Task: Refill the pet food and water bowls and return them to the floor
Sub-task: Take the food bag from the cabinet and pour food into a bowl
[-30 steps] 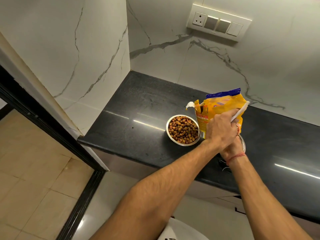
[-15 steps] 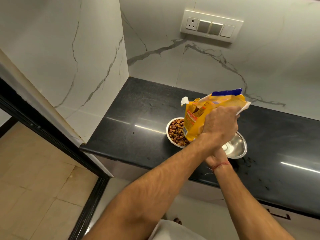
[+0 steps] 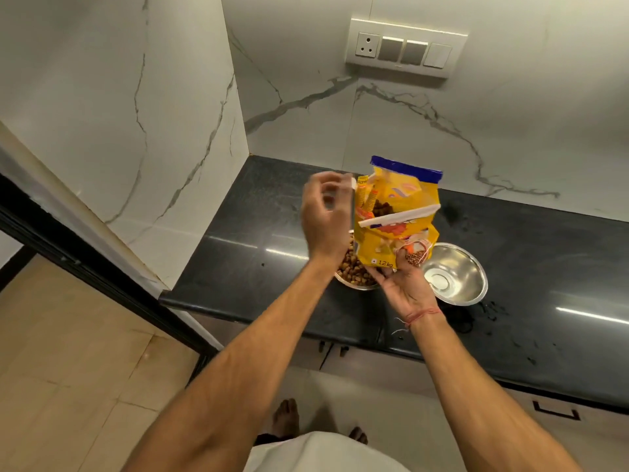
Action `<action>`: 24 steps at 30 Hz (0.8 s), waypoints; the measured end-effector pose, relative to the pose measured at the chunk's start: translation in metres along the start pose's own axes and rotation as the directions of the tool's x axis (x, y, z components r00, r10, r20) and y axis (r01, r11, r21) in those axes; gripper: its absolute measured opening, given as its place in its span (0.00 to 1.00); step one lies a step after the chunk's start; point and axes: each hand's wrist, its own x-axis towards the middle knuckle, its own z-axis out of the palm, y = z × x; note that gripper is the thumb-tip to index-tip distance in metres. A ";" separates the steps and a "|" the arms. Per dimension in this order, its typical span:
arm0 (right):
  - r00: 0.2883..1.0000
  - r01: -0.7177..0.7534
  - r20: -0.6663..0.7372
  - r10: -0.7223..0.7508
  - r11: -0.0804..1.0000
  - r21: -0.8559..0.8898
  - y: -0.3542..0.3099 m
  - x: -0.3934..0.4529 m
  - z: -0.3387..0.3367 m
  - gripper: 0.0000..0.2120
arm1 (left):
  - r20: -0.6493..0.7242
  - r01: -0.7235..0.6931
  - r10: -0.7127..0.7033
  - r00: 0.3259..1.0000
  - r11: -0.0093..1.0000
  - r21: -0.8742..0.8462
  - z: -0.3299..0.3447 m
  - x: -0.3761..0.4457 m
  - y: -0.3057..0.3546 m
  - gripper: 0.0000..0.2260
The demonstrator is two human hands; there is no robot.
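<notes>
A yellow pet food bag (image 3: 398, 212) with a blue top is held upright above the black counter (image 3: 258, 253). My right hand (image 3: 405, 281) grips its bottom from underneath. My left hand (image 3: 323, 219) is blurred, and its curled fingertips sit at the bag's torn white corner. Just under the bag stands a steel bowl full of brown kibble (image 3: 352, 272), partly hidden by my hands. An empty steel bowl (image 3: 452, 277) sits to its right on the counter.
Marble walls close the counter at the back and left, with a switch panel (image 3: 405, 47) above. Water drops (image 3: 493, 311) lie right of the empty bowl. A dark door frame (image 3: 85, 253) runs at the left. My bare feet (image 3: 286, 417) stand on the tiled floor.
The bag went from tipped over the kibble bowl to upright and higher. My left hand came off the bag's top to its left corner. My right hand now shows under the bag.
</notes>
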 end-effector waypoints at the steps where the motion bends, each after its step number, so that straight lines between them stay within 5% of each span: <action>1: 1.000 0.000 -0.017 0.000 1.000 -0.002 0.002 -0.003 -0.001 0.25 | -0.036 0.151 -0.152 0.988 0.988 -0.020 -0.007 0.006 -0.011 0.19; 4: 0.997 -0.022 -0.079 0.021 1.000 -0.015 0.007 -0.010 0.003 0.23 | 0.190 0.498 -0.488 0.852 0.867 -0.006 -0.024 0.022 -0.043 0.37; 7: 0.997 -0.063 -0.045 0.059 0.995 -0.071 0.013 -0.014 0.012 0.20 | 0.418 0.597 -0.531 0.737 0.802 -0.033 -0.034 0.024 -0.049 0.33; 11: 0.996 -0.093 -0.017 0.091 0.978 -0.184 0.022 -0.014 0.018 0.20 | 0.295 0.466 -0.433 0.852 0.883 -0.051 -0.037 0.027 -0.064 0.12; 17: 0.995 -0.092 -0.005 0.096 0.938 -0.335 0.029 -0.008 0.033 0.21 | 0.057 0.392 -0.393 0.918 0.919 0.031 -0.055 0.031 -0.073 0.08; 21: 0.992 0.090 -0.022 -0.121 0.838 -0.538 0.035 0.001 0.041 0.41 | 0.036 0.331 -0.333 0.942 0.942 0.061 -0.068 0.042 -0.073 0.05; 24: 0.956 0.220 0.031 -0.291 0.644 -0.733 0.034 0.008 0.048 0.50 | 0.038 0.322 -0.325 0.945 0.944 0.075 -0.080 0.056 -0.072 0.05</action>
